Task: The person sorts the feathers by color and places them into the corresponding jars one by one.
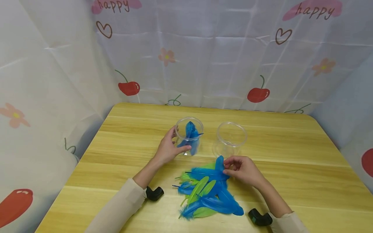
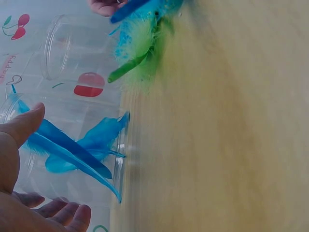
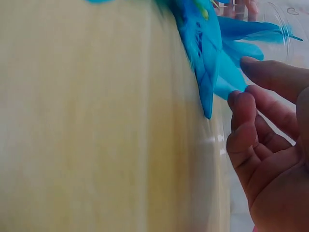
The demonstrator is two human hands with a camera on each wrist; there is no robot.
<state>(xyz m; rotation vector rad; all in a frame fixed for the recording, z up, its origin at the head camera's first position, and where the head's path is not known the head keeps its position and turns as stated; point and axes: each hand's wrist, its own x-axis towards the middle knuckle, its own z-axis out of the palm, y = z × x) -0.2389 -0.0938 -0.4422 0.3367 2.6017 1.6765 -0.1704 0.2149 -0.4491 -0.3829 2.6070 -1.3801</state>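
My left hand (image 1: 167, 147) holds a clear plastic cup (image 1: 177, 142), thumb on the near side and fingers round the far left. Several blue feathers (image 2: 87, 150) stand inside it, one quill poking out past the rim. My right hand (image 1: 244, 171) is at the upper right of a pile of blue and green feathers on the table. In the right wrist view, its thumb and forefinger are apart, their tips right at the end of a blue feather (image 3: 229, 77). The pile's lower blue feathers (image 1: 221, 205) spread toward the front.
A second clear cup (image 1: 233, 144) stands to the right of the held one, behind the feathers. Green feathers (image 1: 199, 189) lie among the blue ones. Black curved pieces (image 1: 155, 193) sit at both wrists. A printed curtain (image 1: 204, 71) hangs behind the wooden table (image 1: 116, 129).
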